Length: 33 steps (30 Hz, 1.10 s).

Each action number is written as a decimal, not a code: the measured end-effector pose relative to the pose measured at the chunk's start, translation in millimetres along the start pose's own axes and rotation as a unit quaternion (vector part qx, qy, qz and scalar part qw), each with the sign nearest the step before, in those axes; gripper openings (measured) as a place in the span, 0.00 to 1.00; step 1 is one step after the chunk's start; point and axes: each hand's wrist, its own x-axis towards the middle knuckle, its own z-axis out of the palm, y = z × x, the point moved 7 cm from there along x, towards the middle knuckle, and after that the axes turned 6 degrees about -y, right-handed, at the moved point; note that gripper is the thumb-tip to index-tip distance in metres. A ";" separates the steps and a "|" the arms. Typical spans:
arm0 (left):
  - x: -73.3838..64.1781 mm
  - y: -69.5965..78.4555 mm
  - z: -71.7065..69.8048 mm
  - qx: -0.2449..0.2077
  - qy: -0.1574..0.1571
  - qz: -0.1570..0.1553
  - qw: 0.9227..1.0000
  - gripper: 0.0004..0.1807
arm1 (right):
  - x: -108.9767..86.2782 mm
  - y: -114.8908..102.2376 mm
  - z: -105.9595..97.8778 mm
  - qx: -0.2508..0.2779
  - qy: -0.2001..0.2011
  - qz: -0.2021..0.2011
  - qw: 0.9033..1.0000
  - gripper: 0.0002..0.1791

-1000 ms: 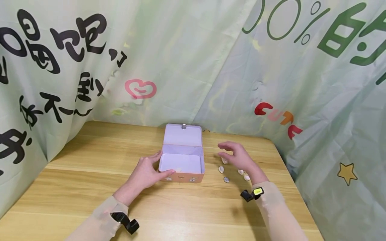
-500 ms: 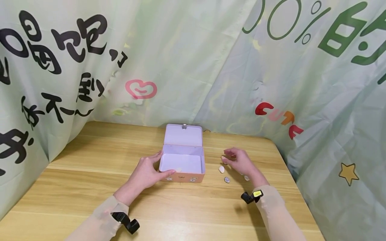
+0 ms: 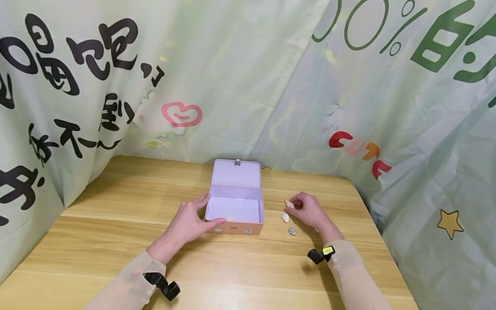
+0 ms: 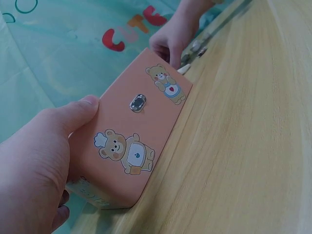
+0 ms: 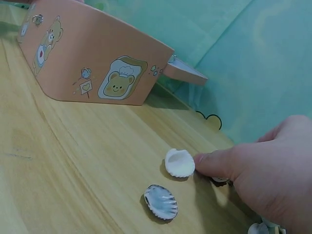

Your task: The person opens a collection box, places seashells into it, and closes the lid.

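Ribbed, whitish seashells (image 5: 180,165) lie on a wood-grain table (image 3: 248,275) beside an open, lilac-lined pink tin box (image 4: 122,119) gripped by a left hand (image 3: 190,223); whether the right hand (image 3: 308,210), bent among the shells, pinches one is unclear.

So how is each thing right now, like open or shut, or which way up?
Bear-print tin box: upright, open
Hinged lid: swung back
Metal clasp: undone
White seashell: lying hollow side up
Dark-rimmed seashell: lying on the table, apart from the white one
Left hand: gripping the box
Right hand: down among shells; grip unclear
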 end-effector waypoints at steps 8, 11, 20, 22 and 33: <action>-0.5 1.5 -0.7 -0.002 0.005 0.003 1.000 0.63 | 0.6 -0.2 1.9 -0.014 -0.013 -0.008 1.000 0.11; -0.8 1.5 -0.6 -0.006 0.004 0.003 1.000 0.63 | 0.6 0.7 1.7 -0.014 -0.020 0.003 1.000 0.13; -1.8 1.8 -0.9 -0.006 0.004 0.006 1.000 0.63 | -0.8 -2.4 0.0 -0.031 -0.040 0.019 0.999 0.11; -1.8 1.7 -0.7 -0.006 0.005 0.006 1.000 0.63 | -1.3 -5.4 1.0 -0.028 -0.046 0.011 0.998 0.09; -1.7 0.8 0.1 -0.010 0.007 0.005 1.000 0.63 | 1.8 -22.7 -6.4 -0.021 -0.015 -0.020 0.999 0.10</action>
